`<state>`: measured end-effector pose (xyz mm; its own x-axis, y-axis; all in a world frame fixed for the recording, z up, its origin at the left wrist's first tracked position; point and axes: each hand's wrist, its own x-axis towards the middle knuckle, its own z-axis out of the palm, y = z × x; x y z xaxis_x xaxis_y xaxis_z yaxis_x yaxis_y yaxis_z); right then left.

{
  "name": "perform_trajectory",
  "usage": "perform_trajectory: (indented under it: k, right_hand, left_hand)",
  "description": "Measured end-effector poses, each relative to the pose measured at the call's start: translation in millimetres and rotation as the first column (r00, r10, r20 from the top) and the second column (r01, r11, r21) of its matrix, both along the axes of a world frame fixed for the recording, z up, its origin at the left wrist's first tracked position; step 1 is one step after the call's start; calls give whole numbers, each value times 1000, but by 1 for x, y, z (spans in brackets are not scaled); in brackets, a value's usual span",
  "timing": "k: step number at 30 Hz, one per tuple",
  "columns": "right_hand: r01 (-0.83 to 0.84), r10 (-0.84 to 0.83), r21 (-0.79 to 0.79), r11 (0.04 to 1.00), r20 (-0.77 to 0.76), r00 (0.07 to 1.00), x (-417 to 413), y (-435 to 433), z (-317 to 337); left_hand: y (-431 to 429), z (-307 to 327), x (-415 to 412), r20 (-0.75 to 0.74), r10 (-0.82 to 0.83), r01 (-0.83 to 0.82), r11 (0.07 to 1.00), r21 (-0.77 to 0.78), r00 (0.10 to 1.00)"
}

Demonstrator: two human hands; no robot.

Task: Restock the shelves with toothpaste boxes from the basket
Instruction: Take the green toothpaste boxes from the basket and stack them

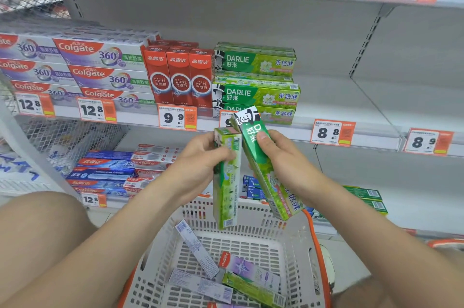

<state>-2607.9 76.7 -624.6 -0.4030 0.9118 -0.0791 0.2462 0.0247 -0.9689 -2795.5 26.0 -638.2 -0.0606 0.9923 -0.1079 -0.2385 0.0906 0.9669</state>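
My left hand (pixel 200 164) grips a green Darlie toothpaste box (pixel 226 197) held nearly upright above the basket. My right hand (pixel 283 157) grips a second green Darlie box (pixel 266 177), tilted with its top leaning left, almost touching the first box. Both boxes hang in front of the middle shelf edge (pixel 283 129). Below them the white plastic basket (pixel 253 240) with orange handles holds several more boxes, among them a purple Colgate box (pixel 248 270) and a green box (pixel 253 290). A stack of Darlie boxes (pixel 256 81) lies on the middle shelf just behind my hands.
Left of the Darlie stack stand red Colgate Optic White boxes (pixel 180 76) and stacked Colgate 360 boxes (pixel 100 69). Bare shelf (pixel 339 96) stretches to the right of the Darlie stack. The lower shelf holds blue and red Colgate boxes (pixel 113 172) and green boxes (pixel 366 197). My knees flank the basket.
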Motion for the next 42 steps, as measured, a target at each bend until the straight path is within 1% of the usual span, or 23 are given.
perform_trajectory:
  k: [2,3,7,8,10,13,17,21,22,24,25,27,30,33,36,38,39,40,41,42]
  right_hand:
    - [29,-29,-33,999,-17,999,0,1,-1]
    - [38,-40,-48,998,-34,999,1,1,-1]
    - [86,-96,-115,990,-86,992,1,4,-1]
    - [77,-87,-113,991,-84,993,2,5,0]
    - [30,-34,-52,998,-69,997,3,4,2]
    - [-65,66,125,990,-5,998,3,1,6]
    - [-229,178,315,921,182,967,4,5,-6]
    - [-399,262,387,831,359,896,7,12,-8]
    - [-429,277,383,818,391,878,7,12,-7]
    - [-447,292,368,815,406,866,8,11,-7]
    - [-449,292,376,811,406,866,8,11,-7]
    - [-461,282,404,791,428,859,7,12,-6]
    - [-474,242,433,767,488,838,11,13,11]
    - [-470,206,467,749,511,835,23,15,29]
    - [-435,123,525,732,526,842,32,22,48]
    - [-425,15,594,683,571,821,35,29,62]
    - [-420,-56,634,650,591,805,36,33,70]
    - [-410,-139,670,618,607,783,36,39,79]
    - [-400,-230,707,584,616,753,35,45,87]
    - [-395,-316,739,546,618,720,32,53,95]
  left_hand:
    - [-3,0,0,-160,-30,30,1000,-4,987]
    - [-5,1,1,-188,-14,12,1000,-12,982]
    - [-10,1,4,-188,160,-174,983,-61,969]
    - [-10,2,4,-179,185,-201,976,-78,966]
    - [-10,2,2,-138,217,-231,968,-101,966]
    - [-8,2,-1,-94,208,-219,968,-120,973]
    - [-8,4,-2,-20,136,-137,974,-181,991]
    - [-9,13,-3,93,139,-118,973,-198,986]
    - [-9,14,-3,107,136,-113,974,-197,985]
    - [-10,19,-3,126,99,-75,980,-185,987]
    - [-11,22,-3,113,66,-47,985,-166,991]
    - [-12,26,-1,39,28,-24,995,-101,999]
    - [-10,32,2,-5,86,-86,996,-10,996]
    - [-4,41,6,45,124,-127,988,90,991]
    - [5,51,6,93,75,-90,981,171,993]
    - [14,60,1,100,20,-42,973,229,995]
    - [19,66,-4,62,20,-36,962,272,998]
    - [24,72,-9,-21,55,-45,946,322,998]
    - [29,78,-15,-148,137,-72,923,378,979]
    - [35,84,-20,-293,255,-105,890,443,922]
